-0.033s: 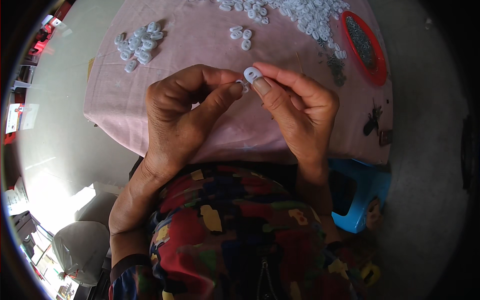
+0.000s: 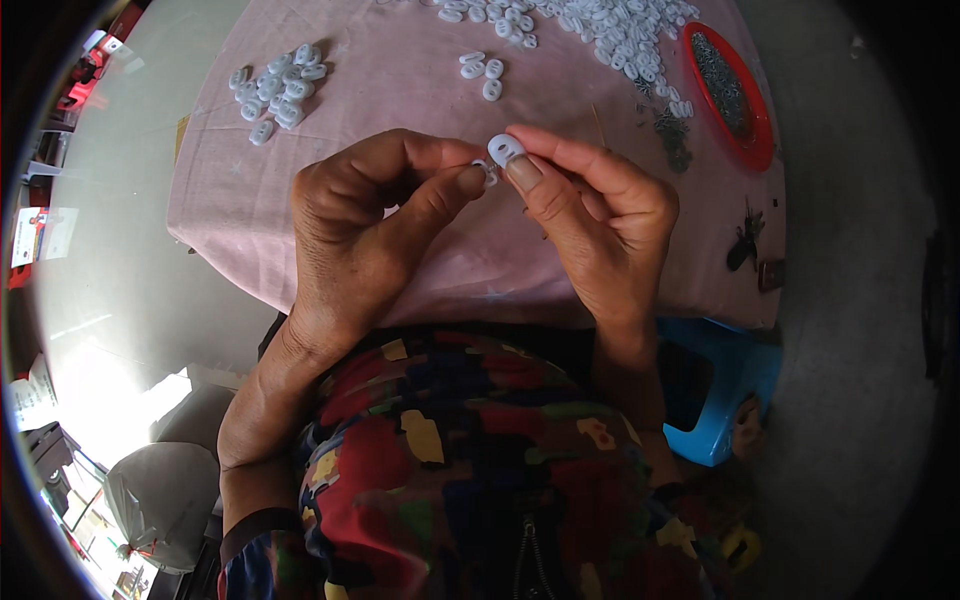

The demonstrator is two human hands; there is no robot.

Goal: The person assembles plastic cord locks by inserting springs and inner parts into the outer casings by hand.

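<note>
The right hand (image 2: 610, 220) pinched a white piece (image 2: 504, 146) between thumb and forefinger, its rounded end sticking up past the thumbnail and a slot showing in its face. The left hand (image 2: 360, 220) met it from the nine o'clock side, thumb and forefinger pressed together on a second piece (image 2: 489, 179), mostly hidden by the fingers. The two pieces sat very close at the fingertips; whether they touched could not be told. Both hands were above the pink cloth (image 2: 400, 90), near the wearer's edge of the table.

Taking the pinched pieces as the clock's centre, a small pile (image 2: 280, 85) of white pieces lay at ten o'clock and a few loose ones (image 2: 494, 69) at twelve. A large heap (image 2: 625, 30) spread between one and two. A thin stick (image 2: 599, 122) lay at two. Between two and three stood a red tray (image 2: 762, 145) holding metal bits (image 2: 722, 85); more bits (image 2: 673, 142) lay on the cloth near three. A black thing (image 2: 744, 250) rested between three and four, a blue stool (image 2: 735, 400) stood between four and five, and the patterned shirt (image 2: 450, 490) filled six. A grey bag (image 2: 165, 500) sat between seven and eight.
</note>
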